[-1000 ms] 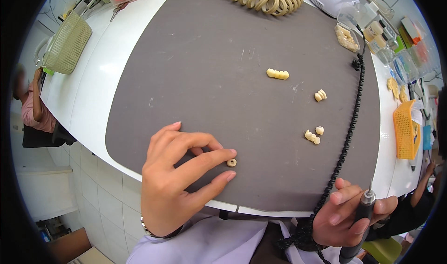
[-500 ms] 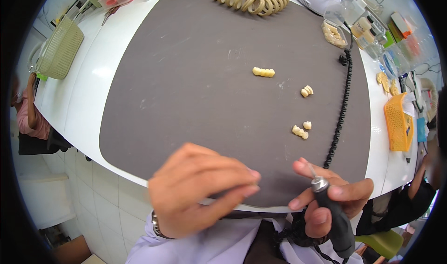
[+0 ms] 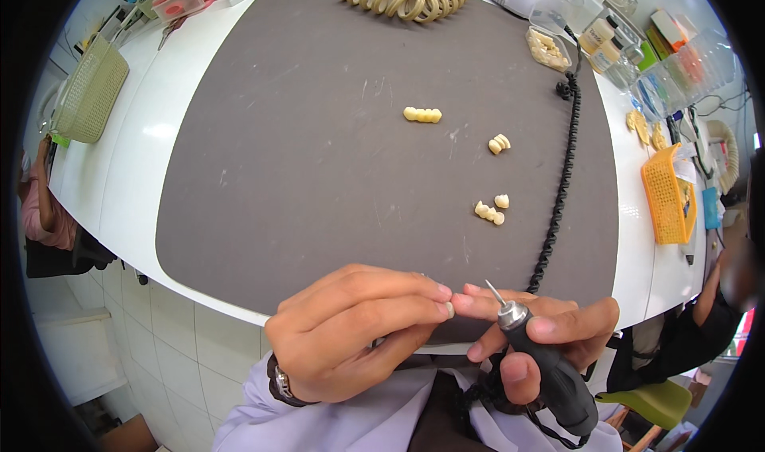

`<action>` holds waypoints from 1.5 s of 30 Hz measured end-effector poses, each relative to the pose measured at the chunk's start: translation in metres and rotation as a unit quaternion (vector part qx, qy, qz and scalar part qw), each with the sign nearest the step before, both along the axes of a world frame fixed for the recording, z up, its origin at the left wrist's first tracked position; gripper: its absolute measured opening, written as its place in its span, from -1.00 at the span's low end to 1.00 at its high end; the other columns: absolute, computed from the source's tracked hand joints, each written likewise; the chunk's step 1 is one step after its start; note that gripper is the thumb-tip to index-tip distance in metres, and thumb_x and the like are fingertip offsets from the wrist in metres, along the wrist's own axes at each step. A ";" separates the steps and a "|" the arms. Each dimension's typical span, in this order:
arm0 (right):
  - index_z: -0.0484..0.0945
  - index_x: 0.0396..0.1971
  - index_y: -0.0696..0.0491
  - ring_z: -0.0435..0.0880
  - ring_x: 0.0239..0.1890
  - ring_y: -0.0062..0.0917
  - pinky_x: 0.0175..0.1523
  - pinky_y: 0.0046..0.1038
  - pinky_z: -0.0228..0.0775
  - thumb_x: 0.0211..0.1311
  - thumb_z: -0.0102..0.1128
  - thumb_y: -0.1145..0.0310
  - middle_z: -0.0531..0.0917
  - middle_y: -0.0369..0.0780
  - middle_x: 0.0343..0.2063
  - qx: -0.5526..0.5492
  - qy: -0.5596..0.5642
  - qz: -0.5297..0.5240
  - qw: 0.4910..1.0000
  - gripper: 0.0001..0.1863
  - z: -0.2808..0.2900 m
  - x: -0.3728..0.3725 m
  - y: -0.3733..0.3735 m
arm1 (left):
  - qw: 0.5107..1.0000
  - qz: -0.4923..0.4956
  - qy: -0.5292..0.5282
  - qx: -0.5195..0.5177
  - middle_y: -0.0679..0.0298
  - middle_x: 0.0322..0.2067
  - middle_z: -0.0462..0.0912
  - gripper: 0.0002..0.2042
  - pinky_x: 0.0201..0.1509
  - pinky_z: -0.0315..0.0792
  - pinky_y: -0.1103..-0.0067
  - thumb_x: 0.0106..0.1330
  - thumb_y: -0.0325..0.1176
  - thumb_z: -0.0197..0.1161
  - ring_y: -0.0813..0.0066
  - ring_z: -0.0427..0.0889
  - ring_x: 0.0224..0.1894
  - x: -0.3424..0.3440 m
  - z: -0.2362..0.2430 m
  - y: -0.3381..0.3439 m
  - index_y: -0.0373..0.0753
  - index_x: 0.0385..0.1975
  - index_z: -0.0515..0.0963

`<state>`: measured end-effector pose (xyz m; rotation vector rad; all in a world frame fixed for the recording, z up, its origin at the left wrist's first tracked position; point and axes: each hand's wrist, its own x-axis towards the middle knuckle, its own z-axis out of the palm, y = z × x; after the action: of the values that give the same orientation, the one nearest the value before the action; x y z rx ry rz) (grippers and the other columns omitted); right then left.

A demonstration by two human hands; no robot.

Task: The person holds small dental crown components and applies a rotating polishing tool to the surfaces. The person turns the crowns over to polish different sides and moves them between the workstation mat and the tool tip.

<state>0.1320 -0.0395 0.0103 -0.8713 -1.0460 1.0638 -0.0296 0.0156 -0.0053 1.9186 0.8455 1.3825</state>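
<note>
My right hand [image 3: 570, 324] is closed round a black rotary handpiece [image 3: 550, 372] with a silver collar. Its thin pointed bur [image 3: 495, 292] sticks up and to the left. My left hand [image 3: 358, 320] is closed in a pinch, fingertips against the outstretched fingers of my right hand, just left of the bur. A small pale spot shows at the left fingertips; whether it is a held piece or a nail I cannot make out. Beyond lie a row of joined tooth crowns [image 3: 422, 115], a small crown group [image 3: 499, 144], another joined piece [image 3: 489, 213] and a single crown [image 3: 501, 201].
A grey mat [image 3: 319, 133] covers the white table [image 3: 135, 157]. A black coiled cord [image 3: 564, 181] runs along its right side. Far off are a beige coiled hose [image 3: 406, 1], a box of crowns [image 3: 547, 49] and bottles [image 3: 599, 33]. Baskets [image 3: 668, 197] stand at both sides; people sit nearby.
My left hand has come right to meet the fingers of my right hand beside the bur. The view has shifted slightly, so the mat and crowns appear further left.
</note>
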 end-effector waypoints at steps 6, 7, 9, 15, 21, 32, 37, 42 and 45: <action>0.46 -0.18 0.03 0.64 -0.14 -0.11 0.12 -0.03 0.33 0.04 0.27 0.55 0.66 -0.05 -0.52 0.075 -0.073 -0.017 0.994 -0.69 -0.006 0.004 0.003 | 0.999 0.012 0.029 0.029 0.24 -0.49 0.65 -0.72 -0.52 0.38 0.69 -0.24 -0.67 0.44 0.51 0.60 -0.50 -0.002 -0.001 0.001 -0.23 -0.48 0.60; 0.44 -0.15 0.02 0.65 -0.15 -0.11 0.12 -0.02 0.32 0.04 0.27 0.55 0.66 -0.05 -0.50 0.092 -0.090 -0.014 0.992 -0.66 -0.006 0.006 0.003 | 0.999 0.018 0.037 0.028 0.25 -0.49 0.65 -0.72 -0.53 0.35 0.69 -0.25 -0.66 0.44 0.51 0.59 -0.51 -0.002 -0.001 0.001 -0.23 -0.48 0.60; 0.40 -0.11 0.00 0.66 -0.17 -0.13 0.12 0.00 0.30 0.04 0.26 0.56 0.66 -0.04 -0.47 0.112 -0.119 0.003 0.987 -0.61 -0.004 0.010 0.002 | 0.998 0.025 0.043 0.027 0.26 -0.50 0.65 -0.72 -0.54 0.32 0.70 -0.26 -0.65 0.43 0.52 0.58 -0.53 -0.001 -0.001 0.001 -0.22 -0.49 0.61; 0.37 -0.08 -0.02 0.69 -0.21 -0.21 0.13 0.00 0.30 0.01 0.28 0.57 0.66 -0.02 -0.43 0.100 -0.166 0.029 0.981 -0.55 -0.005 0.010 0.002 | 0.998 0.035 0.030 0.032 0.29 -0.50 0.65 -0.72 -0.51 0.29 0.69 -0.27 -0.64 0.42 0.54 0.56 -0.54 -0.001 -0.004 0.001 -0.21 -0.49 0.62; 0.40 -0.10 -0.02 0.68 -0.20 -0.21 0.13 -0.04 0.31 0.01 0.29 0.57 0.67 -0.06 -0.43 0.091 -0.143 0.002 0.985 -0.58 -0.007 0.005 0.002 | 0.999 0.031 0.026 0.033 0.31 -0.51 0.65 -0.71 -0.48 0.28 0.69 -0.28 -0.65 0.44 0.56 0.55 -0.51 -0.003 -0.003 0.002 -0.20 -0.49 0.61; 0.43 -0.08 -0.02 0.68 -0.20 -0.23 0.13 -0.08 0.34 0.00 0.31 0.56 0.67 -0.08 -0.44 0.080 -0.150 0.011 0.985 -0.56 -0.005 0.007 0.002 | 0.999 0.022 0.038 0.028 0.34 -0.53 0.65 -0.70 -0.46 0.29 0.69 -0.28 -0.61 0.49 0.59 0.55 -0.49 -0.005 -0.001 0.002 -0.22 -0.49 0.60; 0.48 -0.12 0.01 0.70 -0.25 -0.26 0.13 -0.09 0.35 -0.02 0.31 0.57 0.68 -0.10 -0.47 0.057 -0.119 0.012 0.991 -0.60 -0.004 0.007 0.003 | 0.998 0.031 0.041 0.019 0.35 -0.53 0.66 -0.71 -0.45 0.28 0.70 -0.28 -0.54 0.52 0.59 0.55 -0.49 -0.003 0.000 0.001 -0.22 -0.48 0.60; 0.51 -0.17 0.06 0.70 -0.25 -0.23 0.12 -0.09 0.36 -0.04 0.31 0.59 0.68 -0.13 -0.53 0.054 -0.107 0.010 0.993 -0.64 -0.005 0.004 0.004 | 0.999 0.022 0.039 0.029 0.35 -0.52 0.66 -0.71 -0.47 0.25 0.71 -0.26 -0.51 0.53 0.61 0.54 -0.49 -0.007 -0.002 0.002 -0.22 -0.48 0.61; 0.51 -0.17 0.08 0.69 -0.24 -0.21 0.11 -0.09 0.37 -0.04 0.31 0.59 0.67 -0.14 -0.54 0.057 -0.113 0.016 0.992 -0.64 -0.005 0.005 0.005 | 0.998 0.015 0.040 0.038 0.36 -0.51 0.65 -0.72 -0.47 0.23 0.72 -0.26 -0.50 0.54 0.63 0.53 -0.48 -0.009 -0.004 0.002 -0.21 -0.48 0.62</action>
<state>0.1367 -0.0348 0.0050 -0.9000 -1.3015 0.9373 -0.0384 0.0179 -0.0089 2.0390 0.8737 1.3813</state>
